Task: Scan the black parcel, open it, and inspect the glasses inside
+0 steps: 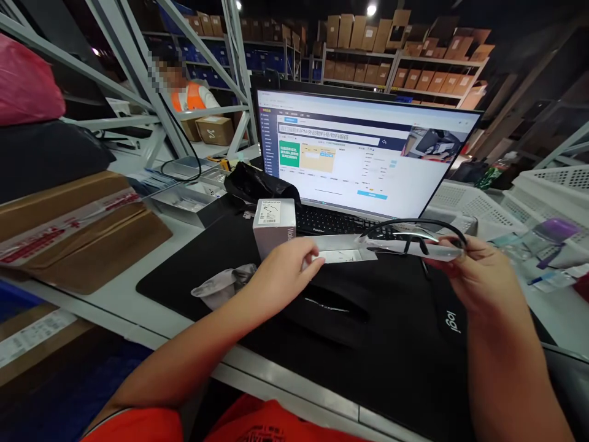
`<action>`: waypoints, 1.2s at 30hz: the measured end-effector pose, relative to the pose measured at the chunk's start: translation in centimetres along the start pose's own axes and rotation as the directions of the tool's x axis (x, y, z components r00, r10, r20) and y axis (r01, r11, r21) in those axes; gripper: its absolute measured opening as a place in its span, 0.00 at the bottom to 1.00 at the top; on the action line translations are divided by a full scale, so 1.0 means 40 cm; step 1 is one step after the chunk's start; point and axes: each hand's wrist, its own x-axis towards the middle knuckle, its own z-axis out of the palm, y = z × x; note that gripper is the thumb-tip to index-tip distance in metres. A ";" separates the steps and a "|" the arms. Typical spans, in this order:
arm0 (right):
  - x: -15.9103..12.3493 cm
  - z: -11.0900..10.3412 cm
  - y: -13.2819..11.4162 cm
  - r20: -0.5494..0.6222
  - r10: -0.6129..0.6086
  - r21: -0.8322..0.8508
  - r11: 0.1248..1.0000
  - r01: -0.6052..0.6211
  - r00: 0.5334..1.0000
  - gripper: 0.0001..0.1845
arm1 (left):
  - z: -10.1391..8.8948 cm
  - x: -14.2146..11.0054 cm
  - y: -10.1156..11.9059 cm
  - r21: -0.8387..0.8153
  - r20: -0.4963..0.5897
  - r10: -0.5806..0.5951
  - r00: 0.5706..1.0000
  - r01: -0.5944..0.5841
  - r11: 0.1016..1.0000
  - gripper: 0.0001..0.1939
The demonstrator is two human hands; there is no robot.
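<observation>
My left hand (288,273) pinches the near end of a white folded card strip (345,250), held above a black desk mat (386,362). In my right hand (483,270) is a pair of glasses (416,245) with dark curved temples, gripped at its right end. The glasses' left end overlaps the far end of the strip; I cannot tell whether they touch. A small silvery-white box (275,230) with a label stands behind my left hand. Under my hands lies a black case (335,310), and a grey cloth pouch (225,285) rests to its left.
A monitor (335,153) and keyboard (331,221) stand behind my hands, with black plastic (257,184) beside them. Cardboard packages (83,227) and metal trays (184,202) are on the left. White baskets (552,196) sit right. Behind the frame, a person (193,98) wears an orange vest.
</observation>
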 end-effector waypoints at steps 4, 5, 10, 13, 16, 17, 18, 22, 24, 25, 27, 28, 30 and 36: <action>0.010 -0.032 -0.010 0.027 0.007 -0.131 0.991 -0.003 1.000 0.25 | 0.046 -0.025 -0.006 0.518 0.033 -0.238 0.971 0.187 0.835 0.16; 0.008 -0.028 -0.010 0.070 0.041 -0.162 0.986 -0.030 0.997 0.26 | 0.057 -0.027 -0.004 0.549 0.063 -0.243 0.968 0.169 0.819 0.16; -0.014 0.019 -0.005 0.253 0.258 -0.218 0.954 -0.205 0.932 0.27 | 0.065 -0.034 0.000 0.556 0.079 -0.281 0.956 0.192 0.809 0.11; -0.022 0.036 0.006 0.265 0.246 -0.171 0.963 -0.206 0.932 0.28 | 0.049 -0.046 -0.014 0.506 0.048 -0.356 0.933 0.285 0.814 0.07; -0.025 0.043 0.017 0.302 0.204 -0.152 0.975 -0.164 0.931 0.25 | 0.037 -0.063 -0.036 0.434 0.040 -0.415 0.909 0.358 0.827 0.09; -0.027 0.045 0.019 0.310 0.192 -0.148 0.977 -0.152 0.931 0.24 | 0.035 -0.069 -0.044 0.410 0.042 -0.425 0.904 0.373 0.833 0.08; -0.029 0.047 0.021 0.317 0.184 -0.147 0.979 -0.143 0.930 0.23 | 0.035 -0.074 -0.050 0.390 0.045 -0.434 0.900 0.384 0.837 0.08; -0.044 0.056 0.022 0.349 0.171 -0.167 0.979 -0.118 0.922 0.20 | 0.045 -0.087 -0.065 0.384 0.020 -0.461 0.887 0.419 0.823 0.18; -0.053 0.058 0.022 0.355 0.168 -0.178 0.978 -0.110 0.920 0.20 | 0.053 -0.091 -0.071 0.413 0.001 -0.457 0.889 0.416 0.810 0.15; -0.056 0.059 0.023 0.351 0.167 -0.181 0.977 -0.108 0.922 0.21 | 0.055 -0.092 -0.074 0.425 -0.003 -0.448 0.894 0.407 0.809 0.11; -0.062 0.063 0.027 0.328 0.161 -0.183 0.978 -0.104 0.931 0.21 | 0.056 -0.096 -0.084 0.430 -0.032 -0.435 0.900 0.405 0.807 0.09; -0.065 0.068 0.029 0.313 0.152 -0.179 0.979 -0.099 0.938 0.21 | 0.054 -0.098 -0.088 0.410 -0.058 -0.424 0.904 0.408 0.816 0.11; -0.073 0.081 0.035 0.274 0.119 -0.146 0.986 -0.081 0.954 0.20 | 0.048 -0.107 -0.094 0.257 -0.092 -0.385 0.918 0.396 0.882 0.13; -0.114 0.127 0.040 0.228 0.087 0.018 0.995 -0.093 0.970 0.20 | 0.056 -0.152 -0.055 -0.668 -0.039 -0.342 0.939 0.231 0.708 0.12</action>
